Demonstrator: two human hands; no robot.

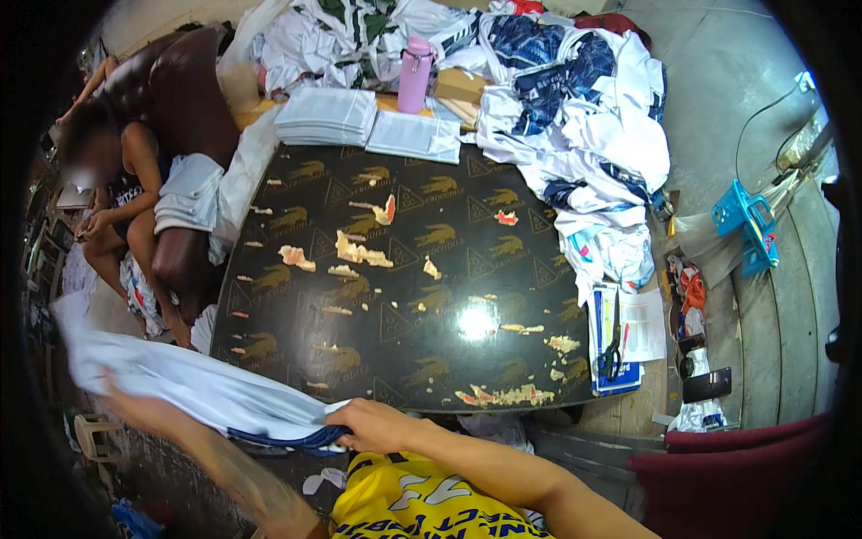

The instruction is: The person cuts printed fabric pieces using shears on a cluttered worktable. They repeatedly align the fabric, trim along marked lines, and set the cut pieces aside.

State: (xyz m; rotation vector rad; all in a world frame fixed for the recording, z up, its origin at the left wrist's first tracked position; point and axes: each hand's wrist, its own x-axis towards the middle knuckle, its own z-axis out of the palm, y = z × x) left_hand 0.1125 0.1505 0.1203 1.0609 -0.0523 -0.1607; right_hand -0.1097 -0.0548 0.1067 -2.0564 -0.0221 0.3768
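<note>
Spanning most of the view is the dark patterned bench (404, 296), its surface peeling in pale patches. Piling along its far and right edges is a big heap of white and blue garments (575, 117). Sitting on a brown leather seat (180, 99) off the bench's left edge is another person (117, 198). Stretching from the bench's near-left corner out to the left is a white garment with navy trim (180, 386); it is hanging off the bench edge, blurred at its left end. Lying at the far edge are two stacks of folded white cloth (328, 115), with a pink bottle (415, 74) standing just beside them. Resting near the right edge are papers with scissors (611, 350) on top. Right hand (373, 424) is closing on the garment's navy hem at the near edge, fingers pinching it. Left hand (121, 395) is blurred against the cloth; cannot tell its grip.
</note>
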